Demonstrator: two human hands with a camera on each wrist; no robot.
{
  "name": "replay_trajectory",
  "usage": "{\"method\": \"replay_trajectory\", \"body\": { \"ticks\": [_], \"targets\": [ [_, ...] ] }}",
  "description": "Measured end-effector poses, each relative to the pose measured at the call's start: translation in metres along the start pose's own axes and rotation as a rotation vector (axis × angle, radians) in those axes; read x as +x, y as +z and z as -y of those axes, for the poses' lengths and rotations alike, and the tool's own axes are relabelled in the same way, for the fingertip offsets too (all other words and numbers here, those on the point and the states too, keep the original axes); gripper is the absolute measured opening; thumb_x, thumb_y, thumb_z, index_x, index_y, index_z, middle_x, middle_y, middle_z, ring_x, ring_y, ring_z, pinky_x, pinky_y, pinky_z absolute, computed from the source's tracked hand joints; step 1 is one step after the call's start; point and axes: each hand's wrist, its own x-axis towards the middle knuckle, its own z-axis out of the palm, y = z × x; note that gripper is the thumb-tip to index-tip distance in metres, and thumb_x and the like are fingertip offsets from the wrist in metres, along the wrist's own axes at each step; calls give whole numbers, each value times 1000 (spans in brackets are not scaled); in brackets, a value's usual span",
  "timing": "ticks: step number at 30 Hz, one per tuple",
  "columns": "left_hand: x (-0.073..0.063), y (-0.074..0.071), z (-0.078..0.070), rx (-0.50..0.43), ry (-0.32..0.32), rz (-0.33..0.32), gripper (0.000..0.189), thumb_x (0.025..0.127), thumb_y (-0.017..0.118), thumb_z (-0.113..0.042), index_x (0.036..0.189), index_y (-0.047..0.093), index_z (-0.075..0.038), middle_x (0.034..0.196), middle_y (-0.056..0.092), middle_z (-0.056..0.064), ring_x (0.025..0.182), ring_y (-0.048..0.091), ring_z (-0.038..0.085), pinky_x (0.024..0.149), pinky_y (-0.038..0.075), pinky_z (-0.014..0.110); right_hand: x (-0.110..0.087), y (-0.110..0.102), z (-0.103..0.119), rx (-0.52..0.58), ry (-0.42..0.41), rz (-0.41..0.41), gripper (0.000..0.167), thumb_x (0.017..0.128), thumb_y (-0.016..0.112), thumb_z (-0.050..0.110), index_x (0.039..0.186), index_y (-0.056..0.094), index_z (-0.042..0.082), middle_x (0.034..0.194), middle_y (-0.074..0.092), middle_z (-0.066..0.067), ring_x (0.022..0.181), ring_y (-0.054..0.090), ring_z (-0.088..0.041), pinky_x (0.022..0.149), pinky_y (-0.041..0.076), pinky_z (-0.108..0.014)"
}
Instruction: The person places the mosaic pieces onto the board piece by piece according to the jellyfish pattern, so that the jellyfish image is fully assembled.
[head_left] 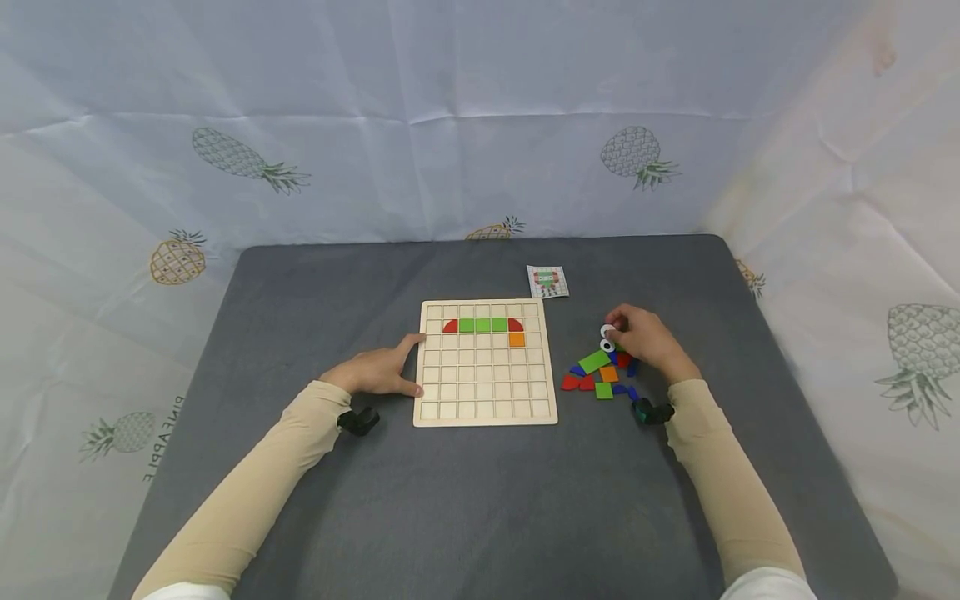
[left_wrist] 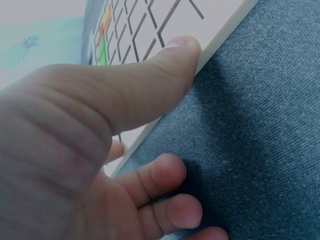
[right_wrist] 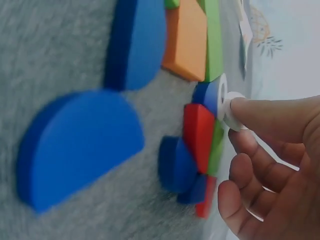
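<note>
A pale wooden grid board [head_left: 480, 375] lies on the table. Along its upper part run a red quarter-round piece [head_left: 451, 326], several green squares [head_left: 483, 325] and another red quarter-round piece, with an orange square [head_left: 517, 339] under the right end. My left hand [head_left: 378, 369] rests at the board's left edge, thumb and index finger spread apart; the thumb [left_wrist: 175, 60] lies over the rim in the left wrist view. Above the loose pieces, my right hand [head_left: 647, 340] pinches a white disc [right_wrist: 233, 114] between thumb and fingertip. Another white disc with a dark centre [head_left: 607, 345] lies just below it.
Loose pieces lie right of the board: a green rectangle [head_left: 595, 362], an orange square [head_left: 608, 374], a green square [head_left: 603, 391], red pieces [head_left: 571, 382] and blue half-rounds [right_wrist: 80, 147]. A small pattern card [head_left: 547, 282] lies beyond the board's upper right corner.
</note>
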Motion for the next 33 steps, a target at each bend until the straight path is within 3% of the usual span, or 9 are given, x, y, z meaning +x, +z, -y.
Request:
{"method": "replay_trajectory", "body": {
  "ticks": [5, 15, 22, 28, 33],
  "targets": [
    [-1, 0, 0, 3, -4, -3, 100, 88, 75, -49, 161, 12, -22, 116, 67, 17, 94, 60, 22, 93, 49, 46, -1, 0, 11, 19, -31, -35, 28, 104, 57, 18, 126, 62, 1, 107, 63, -17, 86, 56, -27, 75, 49, -36],
    [-2, -1, -2, -3, -1, 5, 100, 88, 76, -47, 161, 13, -20, 119, 67, 20, 95, 61, 24, 93, 50, 47, 4, 2, 43, 162, -60, -96, 30, 105, 58, 26, 127, 66, 8, 115, 68, -17, 95, 60, -28, 75, 49, -33],
    [-1, 0, -2, -10, 20, -7, 101, 89, 75, -48, 162, 11, -20, 146, 54, 25, 123, 62, 34, 105, 48, 52, 10, 13, 61, 334, -61, -94, 29, 103, 61, 22, 125, 65, 4, 120, 71, -21, 106, 63, -32, 84, 48, -35],
    [-3, -1, -2, -20, 8, -3, 101, 89, 76, -48, 162, 10, -21, 145, 56, 24, 119, 63, 33, 104, 48, 52, 16, 24, 75, 385, -81, -88, 28, 101, 64, 27, 119, 67, 6, 113, 71, -16, 97, 60, -25, 82, 48, -33],
    [-3, 0, -2, -25, 7, 4, 101, 89, 75, -48, 162, 10, -22, 147, 54, 23, 124, 61, 35, 105, 48, 52, 20, 33, 81, 428, -94, -96, 27, 100, 66, 26, 118, 70, 7, 106, 66, -12, 91, 57, -28, 78, 48, -33]
  ]
}}
